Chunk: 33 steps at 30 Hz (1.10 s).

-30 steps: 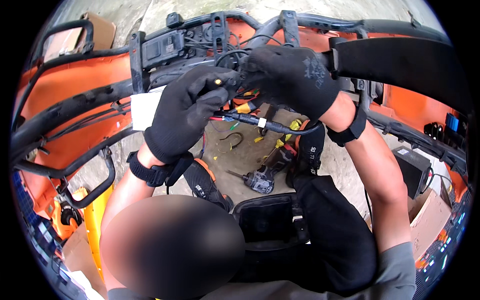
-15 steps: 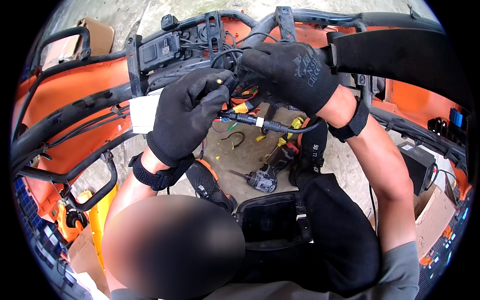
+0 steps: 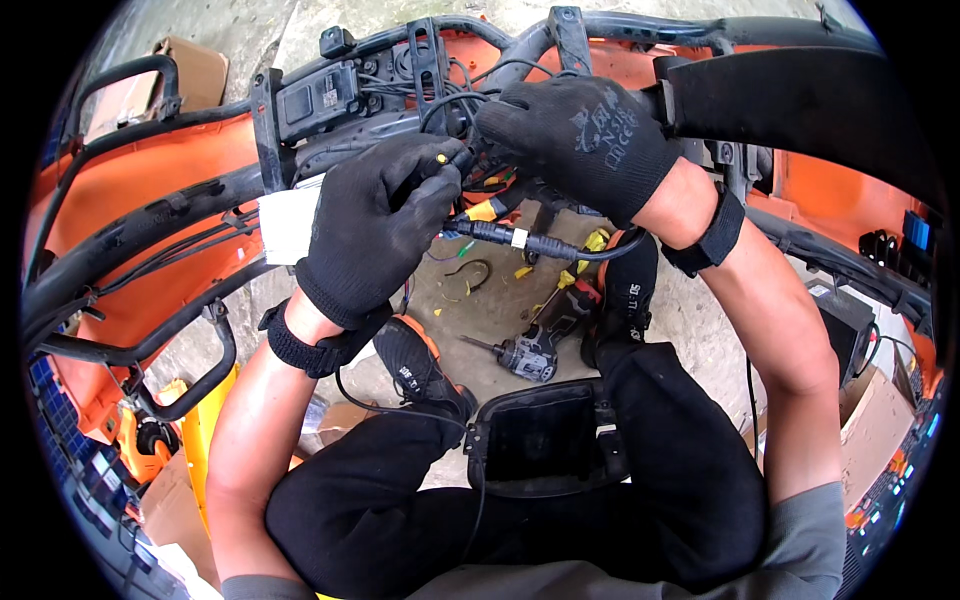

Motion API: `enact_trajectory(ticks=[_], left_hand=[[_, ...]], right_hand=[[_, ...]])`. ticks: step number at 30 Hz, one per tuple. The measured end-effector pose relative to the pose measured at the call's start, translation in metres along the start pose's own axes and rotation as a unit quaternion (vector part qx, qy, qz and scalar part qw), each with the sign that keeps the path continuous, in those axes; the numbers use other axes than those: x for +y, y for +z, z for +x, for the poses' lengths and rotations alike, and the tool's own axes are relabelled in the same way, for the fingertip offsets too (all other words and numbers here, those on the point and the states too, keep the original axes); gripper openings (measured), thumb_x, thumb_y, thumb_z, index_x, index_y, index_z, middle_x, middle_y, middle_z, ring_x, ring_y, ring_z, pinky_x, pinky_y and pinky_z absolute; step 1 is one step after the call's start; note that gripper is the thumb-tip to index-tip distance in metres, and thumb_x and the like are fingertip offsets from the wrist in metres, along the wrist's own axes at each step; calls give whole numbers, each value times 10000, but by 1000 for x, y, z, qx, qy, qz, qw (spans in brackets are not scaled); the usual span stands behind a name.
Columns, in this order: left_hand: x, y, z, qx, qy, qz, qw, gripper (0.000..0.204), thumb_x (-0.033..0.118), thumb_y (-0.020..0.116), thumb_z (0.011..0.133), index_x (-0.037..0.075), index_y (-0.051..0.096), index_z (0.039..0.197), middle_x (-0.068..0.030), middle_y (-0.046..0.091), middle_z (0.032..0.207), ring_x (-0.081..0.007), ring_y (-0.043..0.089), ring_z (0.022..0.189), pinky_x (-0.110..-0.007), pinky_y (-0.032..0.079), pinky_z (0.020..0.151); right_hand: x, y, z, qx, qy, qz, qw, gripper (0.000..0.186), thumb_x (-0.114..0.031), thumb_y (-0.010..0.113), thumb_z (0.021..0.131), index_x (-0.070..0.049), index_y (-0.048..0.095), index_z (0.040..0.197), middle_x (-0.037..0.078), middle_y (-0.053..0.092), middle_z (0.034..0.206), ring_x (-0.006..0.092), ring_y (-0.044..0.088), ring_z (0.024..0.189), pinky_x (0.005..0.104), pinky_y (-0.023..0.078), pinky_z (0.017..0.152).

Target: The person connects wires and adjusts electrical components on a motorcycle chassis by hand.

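A gloved left hand pinches a small black fitting with a yellow dot; the gloved right hand, fingers curled, sits close by at three o'clock, its grip hidden from where I stand. Between four and five o'clock, a white-banded cable connector runs nearly nine-to-three, its end nearer the left. Toward six, a cordless driver lies on concrete floor; orange panels stand at ten.

I'm seeing the L head cam riding up top, facing steeply down past the person's lap, fisheye-wide; L hand & R hand are sitting nearer, floor lying farther off, tubes bending twd the rim.
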<state>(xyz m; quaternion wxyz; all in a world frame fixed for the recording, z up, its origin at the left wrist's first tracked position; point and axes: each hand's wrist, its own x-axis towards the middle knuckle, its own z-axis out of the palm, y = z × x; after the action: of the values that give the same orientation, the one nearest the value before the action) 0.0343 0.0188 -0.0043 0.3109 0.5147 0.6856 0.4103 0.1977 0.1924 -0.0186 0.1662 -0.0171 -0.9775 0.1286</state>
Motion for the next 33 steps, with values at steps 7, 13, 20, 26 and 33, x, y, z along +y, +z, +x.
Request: enact_trajectory(ticks=[7, 13, 20, 26, 33], left_hand=[[-4, 2, 0, -14, -2, -1, 1000, 202, 78, 661, 926, -9, 716, 1099, -152, 710, 851, -211, 665, 735, -346, 527, 711], [-2, 2, 2, -27, -5, 29, 999, 173, 83, 645, 934, -22, 702, 1059, -190, 692, 839, -292, 671, 732, -375, 523, 704], [-3, 2, 4, -30, 13, 47, 998, 158, 76, 653, 927, -29, 690, 1040, -201, 690, 834, -334, 684, 745, -393, 525, 699], [-3, 3, 1, -39, 23, 80, 996, 169, 67, 660, 921, -11, 688, 1069, -197, 689, 821, -351, 698, 738, -403, 529, 673], [1, 5, 3, -33, 34, 74, 996, 167, 65, 669, 915, -10, 687, 1063, -196, 688, 822, -365, 693, 735, -405, 529, 664]], right_hand=[[2, 3, -1, -23, -14, -22, 999, 366, -94, 697, 836, -156, 674, 1196, 89, 722, 1001, 296, 726, 950, 423, 594, 784], [5, 4, -3, -42, -21, -32, 998, 431, -99, 725, 810, -162, 672, 1232, 81, 725, 1056, 290, 725, 979, 421, 596, 806], [5, 1, 1, -81, -18, -50, 995, 426, -111, 760, 781, -162, 678, 1196, 71, 719, 1093, 282, 721, 1004, 419, 589, 801], [5, 3, 3, -65, -26, -21, 997, 459, -123, 853, 685, -164, 694, 1114, 60, 721, 1045, 287, 719, 1007, 422, 589, 795], [8, -2, 4, -71, -32, -24, 997, 448, -102, 852, 693, -159, 695, 1109, 79, 726, 1004, 281, 727, 971, 422, 594, 795]])
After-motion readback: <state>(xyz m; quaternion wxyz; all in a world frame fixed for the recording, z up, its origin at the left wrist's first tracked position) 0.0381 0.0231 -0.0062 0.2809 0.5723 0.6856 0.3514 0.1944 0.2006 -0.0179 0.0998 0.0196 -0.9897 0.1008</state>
